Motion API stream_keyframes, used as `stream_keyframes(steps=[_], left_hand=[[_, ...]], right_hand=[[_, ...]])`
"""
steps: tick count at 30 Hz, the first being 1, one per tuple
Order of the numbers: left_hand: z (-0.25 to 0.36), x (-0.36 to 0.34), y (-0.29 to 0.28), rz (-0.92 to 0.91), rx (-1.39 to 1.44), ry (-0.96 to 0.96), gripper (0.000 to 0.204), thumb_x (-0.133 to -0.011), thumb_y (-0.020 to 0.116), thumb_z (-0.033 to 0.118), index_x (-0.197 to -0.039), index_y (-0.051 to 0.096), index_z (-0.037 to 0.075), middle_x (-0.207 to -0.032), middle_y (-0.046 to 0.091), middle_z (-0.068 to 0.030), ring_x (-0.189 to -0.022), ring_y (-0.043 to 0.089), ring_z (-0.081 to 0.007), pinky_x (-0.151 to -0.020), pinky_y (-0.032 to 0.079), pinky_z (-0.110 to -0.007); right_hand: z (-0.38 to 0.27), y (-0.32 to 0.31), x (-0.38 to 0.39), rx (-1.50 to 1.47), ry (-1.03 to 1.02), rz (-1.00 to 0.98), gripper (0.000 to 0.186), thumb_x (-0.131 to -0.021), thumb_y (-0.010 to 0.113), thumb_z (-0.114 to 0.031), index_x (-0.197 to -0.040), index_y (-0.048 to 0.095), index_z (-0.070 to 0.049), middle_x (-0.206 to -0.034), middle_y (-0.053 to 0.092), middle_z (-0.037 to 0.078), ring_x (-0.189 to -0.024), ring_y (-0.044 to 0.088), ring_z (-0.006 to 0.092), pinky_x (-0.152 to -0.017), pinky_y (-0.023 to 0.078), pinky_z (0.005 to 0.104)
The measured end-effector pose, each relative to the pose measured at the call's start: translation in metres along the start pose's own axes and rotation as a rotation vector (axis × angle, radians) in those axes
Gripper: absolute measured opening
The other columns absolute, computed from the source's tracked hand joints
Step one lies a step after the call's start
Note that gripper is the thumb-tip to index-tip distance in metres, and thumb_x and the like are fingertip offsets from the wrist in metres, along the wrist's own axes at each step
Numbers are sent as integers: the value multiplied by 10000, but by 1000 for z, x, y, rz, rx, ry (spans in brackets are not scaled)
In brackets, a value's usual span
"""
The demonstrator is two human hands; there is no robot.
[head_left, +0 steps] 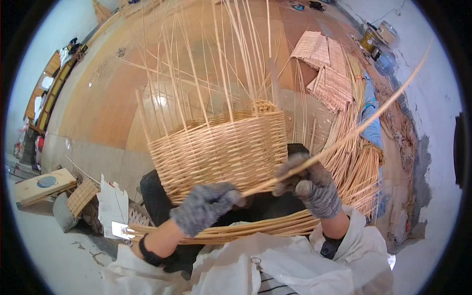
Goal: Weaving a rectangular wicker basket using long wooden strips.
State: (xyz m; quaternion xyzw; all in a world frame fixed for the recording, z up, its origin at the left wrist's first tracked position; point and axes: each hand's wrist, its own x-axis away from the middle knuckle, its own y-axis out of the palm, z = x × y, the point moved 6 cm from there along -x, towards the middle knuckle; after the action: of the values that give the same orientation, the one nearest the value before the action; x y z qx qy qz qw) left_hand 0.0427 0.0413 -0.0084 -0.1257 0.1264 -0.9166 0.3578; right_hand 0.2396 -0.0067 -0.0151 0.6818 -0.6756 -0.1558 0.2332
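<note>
Gloved left hand (205,206) cups the woven basket (221,150) base – right hand (312,184) pinches a long cane (344,137), wrist bent

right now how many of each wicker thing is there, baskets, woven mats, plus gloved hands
half-woven basket: 1
woven mats on the floor: 3, as far as the overlap lets me tell
gloved hands: 2, left hand at the basket's base, right hand in a grip on a long cane
total: 6

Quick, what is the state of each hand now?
Left hand: closed against the woven basket base.
Right hand: closed, holding a long wicker strand.
</note>
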Motion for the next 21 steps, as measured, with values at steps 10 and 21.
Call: stream_keyframes(steps=[10,21], left_hand=[[-14,-72,-34,540,-502,298,245,-780,586,34,-1025,571,36,-848,592,-77,-771,578,-158,-661,473,-262],[-44,-83,-63,779,-55,-23,275,-830,513,7,-1104,513,34,-951,578,-44,-723,525,-92,-666,455,-213]], right_hand=[[-72,-84,-20,243,-366,291,262,-779,628,-195,-888,554,32,-812,612,185,-729,628,260,-591,544,342],[-13,-95,-125,40,-65,374,168,-805,596,-164,-863,514,-30,-780,593,148,-648,630,267,-528,550,342]])
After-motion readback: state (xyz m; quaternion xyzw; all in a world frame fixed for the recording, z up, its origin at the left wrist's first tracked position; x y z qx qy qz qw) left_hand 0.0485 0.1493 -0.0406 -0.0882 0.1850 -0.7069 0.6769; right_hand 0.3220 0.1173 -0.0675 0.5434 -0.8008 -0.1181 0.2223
